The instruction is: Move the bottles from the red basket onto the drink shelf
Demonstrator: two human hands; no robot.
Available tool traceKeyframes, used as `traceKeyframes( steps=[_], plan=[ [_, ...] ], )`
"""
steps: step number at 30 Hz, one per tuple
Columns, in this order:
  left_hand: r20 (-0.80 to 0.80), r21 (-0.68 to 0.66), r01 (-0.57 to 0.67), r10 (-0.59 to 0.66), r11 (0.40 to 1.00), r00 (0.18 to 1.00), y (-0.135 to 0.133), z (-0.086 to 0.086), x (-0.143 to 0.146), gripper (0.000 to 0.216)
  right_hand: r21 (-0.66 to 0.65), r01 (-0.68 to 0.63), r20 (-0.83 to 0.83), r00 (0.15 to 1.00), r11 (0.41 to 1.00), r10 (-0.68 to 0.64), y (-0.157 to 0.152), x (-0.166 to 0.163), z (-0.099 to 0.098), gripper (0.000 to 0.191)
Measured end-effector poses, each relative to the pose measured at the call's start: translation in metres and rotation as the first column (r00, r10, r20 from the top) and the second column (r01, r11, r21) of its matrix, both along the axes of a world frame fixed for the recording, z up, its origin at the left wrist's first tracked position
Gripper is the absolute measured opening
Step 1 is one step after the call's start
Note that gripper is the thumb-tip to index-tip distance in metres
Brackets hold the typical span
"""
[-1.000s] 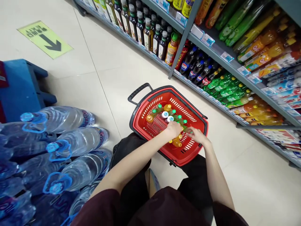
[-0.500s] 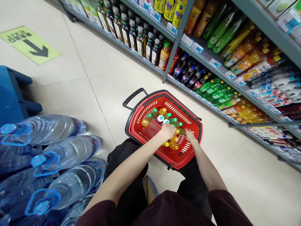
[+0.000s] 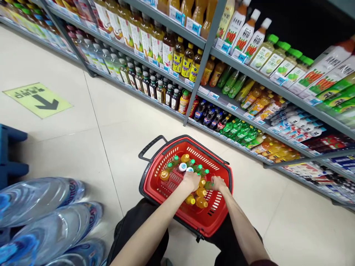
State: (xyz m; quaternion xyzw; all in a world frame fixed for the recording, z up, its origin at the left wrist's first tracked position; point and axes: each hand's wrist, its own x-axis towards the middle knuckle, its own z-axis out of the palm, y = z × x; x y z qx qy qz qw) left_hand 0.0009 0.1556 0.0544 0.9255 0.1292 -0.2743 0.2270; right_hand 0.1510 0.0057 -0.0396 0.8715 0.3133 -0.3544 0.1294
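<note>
A red shopping basket (image 3: 157, 186) with a black rim and handle stands before my knees. Small bottles are inside: green-capped ones (image 3: 204, 172), white-capped ones (image 3: 182, 167) and orange drink bottles (image 3: 201, 202). My left hand (image 3: 192, 181) reaches into the middle of the basket, fingers curled down among the bottles; what they grip is hidden. At the basket's right side, my right hand (image 3: 219, 183) closes round a small green bottle (image 3: 209, 186) that lies tilted toward my left hand.
Shelves of drink bottles (image 3: 155, 87) run diagonally beyond the basket. Large water jugs (image 3: 55, 218) stand at lower left, near a blue plastic pallet (image 3: 12, 151). A yellow arrow sign (image 3: 37, 99) is on the tiled floor.
The view has tilted up, so more shelving shows and the basket sits lower in it. My right hand has drawn in slightly over the green bottle; my left hand stays among the bottles.
</note>
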Motion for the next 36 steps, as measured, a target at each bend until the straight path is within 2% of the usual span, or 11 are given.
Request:
traceKeyframes(
  steps=[4, 9, 12, 16, 18, 21, 26, 31, 32, 33, 36],
  plan=[
    [0.020, 0.014, 0.011, -0.011, 1.000, 1.000, 0.002, -0.002, -0.001, 0.042, 0.077, 0.005, -0.013, 1.000, 0.997, -0.004, 0.006, -0.002, 0.036, 0.036],
    [0.104, 0.046, 0.017, -0.022, 0.999, 0.994, 0.000, -0.001, 0.003, 0.061, 0.285, -0.039, -0.058, 0.997, 0.958, 0.058, 0.003, -0.011, 0.096, 0.030],
    [0.191, 0.036, 0.044, -0.050, 0.998, 0.980, -0.002, -0.001, 0.008, 0.074, 0.519, -0.001, -0.207, 0.970, 0.855, 0.127, -0.004, -0.012, 0.132, 0.024],
    [0.359, -0.061, 0.124, -0.094, 0.990, 0.928, -0.001, -0.005, 0.009, 0.081, 0.712, 0.261, -0.503, 0.838, 0.652, 0.213, -0.012, -0.012, 0.160, 0.030],
    [0.409, -0.195, 0.206, -0.112, 0.959, 0.906, 0.002, -0.005, 0.009, 0.074, 0.762, 0.350, -0.565, 0.770, 0.544, 0.297, -0.015, -0.012, 0.164, 0.035],
    [0.464, -0.409, 0.300, -0.087, 0.862, 0.881, 0.003, -0.001, 0.010, 0.060, 0.823, 0.432, -0.564, 0.705, 0.370, 0.430, -0.020, -0.010, 0.165, 0.037],
    [0.536, -0.608, 0.340, 0.055, 0.718, 0.842, -0.010, 0.007, 0.011, 0.077, 0.786, 0.598, -0.563, 0.588, 0.157, 0.581, -0.026, -0.008, 0.164, 0.035],
    [0.512, -0.724, 0.255, 0.251, 0.640, 0.821, -0.013, 0.023, 0.001, 0.076, 0.655, 0.731, -0.615, 0.663, -0.191, 0.427, -0.015, -0.012, 0.151, 0.043],
    [0.510, -0.737, 0.226, 0.305, 0.637, 0.804, -0.011, 0.027, -0.001, 0.075, 0.646, 0.733, -0.637, 0.671, -0.214, 0.378, -0.011, -0.014, 0.147, 0.046],
    [0.512, -0.749, 0.199, 0.361, 0.632, 0.779, -0.009, 0.031, -0.003, 0.074, 0.645, 0.738, -0.661, 0.668, -0.197, 0.342, -0.007, -0.017, 0.141, 0.050],
    [0.521, -0.780, 0.111, 0.540, 0.616, 0.661, -0.001, 0.041, -0.004, 0.075, 0.643, 0.764, -0.714, 0.625, -0.058, 0.316, 0.003, -0.031, 0.127, 0.065]
  ],
)
